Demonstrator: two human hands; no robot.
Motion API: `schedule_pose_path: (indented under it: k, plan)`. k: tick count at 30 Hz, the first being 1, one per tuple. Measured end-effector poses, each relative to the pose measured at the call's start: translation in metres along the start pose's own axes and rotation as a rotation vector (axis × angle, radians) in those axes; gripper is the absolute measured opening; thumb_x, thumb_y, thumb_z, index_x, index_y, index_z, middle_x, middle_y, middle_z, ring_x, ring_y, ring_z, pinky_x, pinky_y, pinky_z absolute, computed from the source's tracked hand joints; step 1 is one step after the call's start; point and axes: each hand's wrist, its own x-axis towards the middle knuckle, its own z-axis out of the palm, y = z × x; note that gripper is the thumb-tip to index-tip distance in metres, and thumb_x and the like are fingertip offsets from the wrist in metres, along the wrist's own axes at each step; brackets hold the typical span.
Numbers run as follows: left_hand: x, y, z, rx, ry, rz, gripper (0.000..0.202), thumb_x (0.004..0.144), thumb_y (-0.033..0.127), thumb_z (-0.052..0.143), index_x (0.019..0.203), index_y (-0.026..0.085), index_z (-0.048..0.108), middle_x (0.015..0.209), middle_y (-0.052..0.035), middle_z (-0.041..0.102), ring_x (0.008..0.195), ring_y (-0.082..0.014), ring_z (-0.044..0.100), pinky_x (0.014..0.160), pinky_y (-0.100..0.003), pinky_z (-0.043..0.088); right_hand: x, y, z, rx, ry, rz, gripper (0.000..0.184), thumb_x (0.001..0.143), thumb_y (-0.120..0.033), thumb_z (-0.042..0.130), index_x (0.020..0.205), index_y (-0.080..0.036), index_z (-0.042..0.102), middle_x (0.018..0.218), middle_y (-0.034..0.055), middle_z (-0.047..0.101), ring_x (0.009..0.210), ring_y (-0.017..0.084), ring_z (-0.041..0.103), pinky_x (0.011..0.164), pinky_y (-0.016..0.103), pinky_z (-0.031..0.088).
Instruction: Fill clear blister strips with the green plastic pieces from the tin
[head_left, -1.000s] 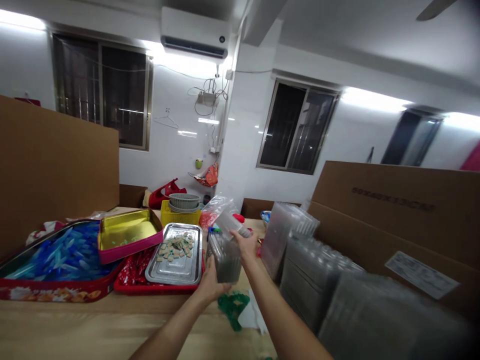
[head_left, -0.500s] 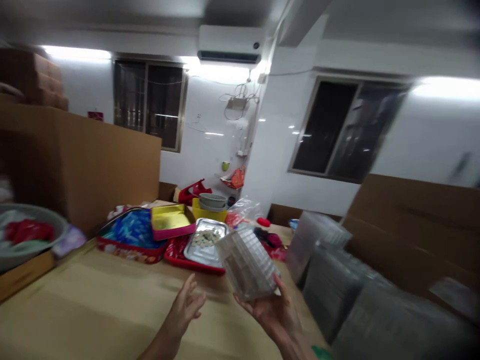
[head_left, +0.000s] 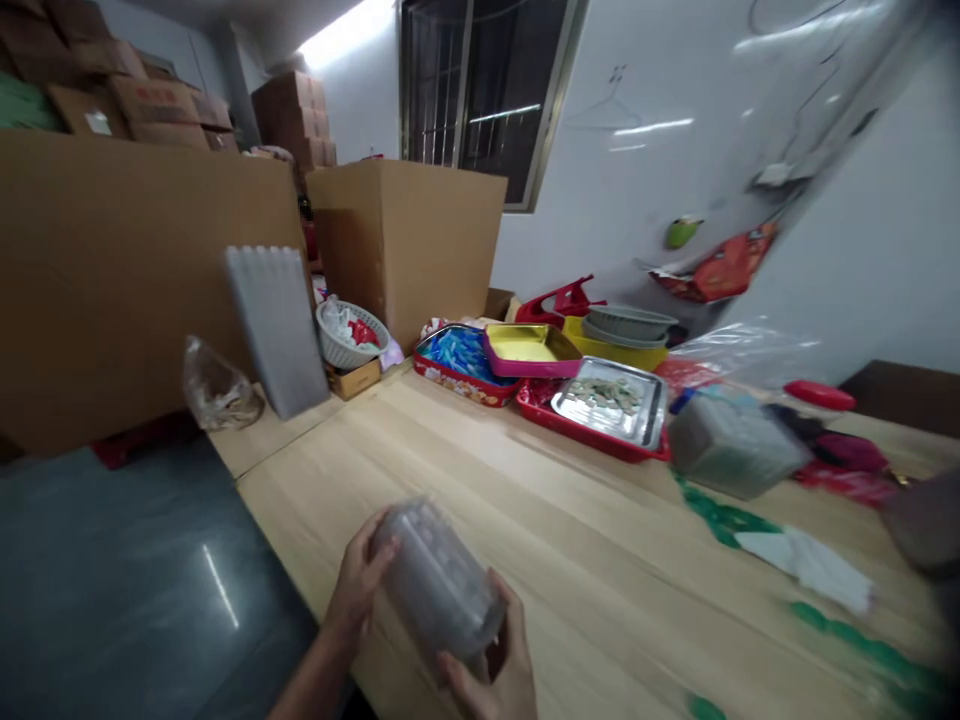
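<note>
A stack of clear plastic trays [head_left: 439, 585], blurred by motion, is tilted between my hands above the wooden table [head_left: 352, 440]. My left hand [head_left: 360, 580] grips its upper left end, with the thumb lying over the near side. At the lower right end, my right hand [head_left: 495, 660] wraps its fingers and thumb around the stack. Further right on the table rests another clear plastic block [head_left: 735, 445], beside a silver metal tray [head_left: 651, 405] that holds small pale pieces.
A red-rimmed tin [head_left: 465, 390] of blue packets and a gold-lined pink tin [head_left: 532, 345] stand at the back. A tall clear plastic stack [head_left: 274, 330] and a white basket [head_left: 349, 345] are left. Green strips [head_left: 724, 520] lie right. The table's left edge drops to the floor [head_left: 165, 580].
The view has swung left. My left hand, open and apart before, has closed on a clear plastic stack. My right hand, which held a clear stack alone, now shares the hold.
</note>
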Motion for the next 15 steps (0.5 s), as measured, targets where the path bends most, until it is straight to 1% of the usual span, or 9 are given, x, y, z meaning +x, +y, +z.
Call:
schedule_pose_path:
  k: [2,4,6,7,9,11,12,13,15]
  plan:
    - [-0.008,0.005,-0.018,0.115,0.031,-0.003,0.051,0.066,0.042,0.068,0.107,0.013,0.062,0.109,-0.0115,0.065,0.103,-0.0272,0.057,0.090,-0.036,0.044,-0.015,0.007,0.020,0.043,-0.061,0.088,0.088,0.055,-0.056,0.072,0.125,-0.023,0.029,0.114,0.0114,0.053,0.099,0.029,0.058,0.080,0.036,0.048]
    - [-0.011,0.007,-0.032,0.246,0.091,0.000,0.047,0.064,0.042,0.069,0.102,0.013,0.064,0.099,-0.0093,0.069,0.093,-0.0253,0.061,0.082,-0.034,0.048,-0.024,0.013,0.032,0.049,-0.110,0.145,0.085,0.057,-0.059,0.070,0.122,-0.021,0.032,0.107,0.0105,0.057,0.094,0.029,0.059,0.082,0.038,0.047]
    - [-0.012,0.005,-0.043,0.365,0.173,0.032,0.046,0.064,0.042,0.068,0.101,0.014,0.064,0.097,-0.0081,0.069,0.091,-0.0246,0.062,0.082,-0.034,0.048,-0.027,0.020,0.037,-0.026,-0.127,0.133,0.079,0.058,-0.059,0.069,0.119,-0.019,0.039,0.107,0.0110,0.058,0.099,0.030,0.056,0.087,0.039,0.044]
    - [-0.011,0.003,-0.047,0.435,0.214,0.063,0.046,0.065,0.042,0.067,0.101,0.014,0.064,0.097,-0.0084,0.068,0.092,-0.0249,0.061,0.084,-0.036,0.048,-0.027,0.022,0.037,-0.096,-0.121,0.110,0.076,0.059,-0.058,0.069,0.118,-0.018,0.042,0.112,0.0119,0.055,0.106,0.031,0.053,0.091,0.040,0.042]
    - [-0.009,-0.001,-0.051,0.593,0.274,0.175,0.045,0.068,0.041,0.064,0.104,0.014,0.062,0.102,-0.0108,0.066,0.097,-0.0263,0.059,0.088,-0.041,0.046,-0.022,0.024,0.032,-0.260,-0.115,0.077,0.072,0.060,-0.057,0.068,0.117,-0.019,0.048,0.127,0.0136,0.045,0.120,0.034,0.040,0.100,0.042,0.033]
    - [-0.005,-0.003,-0.049,0.765,0.301,0.369,0.044,0.073,0.038,0.061,0.110,0.014,0.058,0.110,-0.0135,0.062,0.106,-0.0281,0.055,0.092,-0.047,0.042,-0.012,0.019,0.023,-0.378,-0.141,0.069,0.069,0.060,-0.057,0.067,0.117,-0.020,0.051,0.137,0.0131,0.034,0.129,0.034,0.027,0.107,0.044,0.023]
    - [-0.003,-0.002,-0.046,0.860,0.301,0.472,0.043,0.075,0.035,0.059,0.113,0.015,0.057,0.115,-0.0144,0.060,0.111,-0.0296,0.051,0.095,-0.051,0.039,-0.006,0.014,0.019,-0.402,-0.167,0.065,0.068,0.062,-0.057,0.066,0.117,-0.020,0.051,0.139,0.0125,0.031,0.131,0.033,0.024,0.108,0.044,0.020]
    - [-0.002,0.000,-0.042,0.959,0.283,0.564,0.040,0.078,0.031,0.057,0.115,0.018,0.056,0.120,-0.0142,0.057,0.116,-0.0310,0.048,0.097,-0.056,0.034,0.001,0.008,0.014,-0.404,-0.195,0.058,0.066,0.064,-0.056,0.065,0.118,-0.021,0.052,0.139,0.0119,0.032,0.132,0.032,0.024,0.108,0.044,0.019]
    - [0.000,0.004,-0.033,1.153,0.176,0.688,0.031,0.082,0.021,0.050,0.112,0.023,0.058,0.123,-0.0111,0.057,0.121,-0.0323,0.043,0.099,-0.064,0.025,0.016,-0.009,0.007,-0.358,-0.250,0.031,0.055,0.069,-0.055,0.061,0.113,-0.022,0.056,0.132,0.0110,0.042,0.128,0.029,0.032,0.106,0.042,0.024]
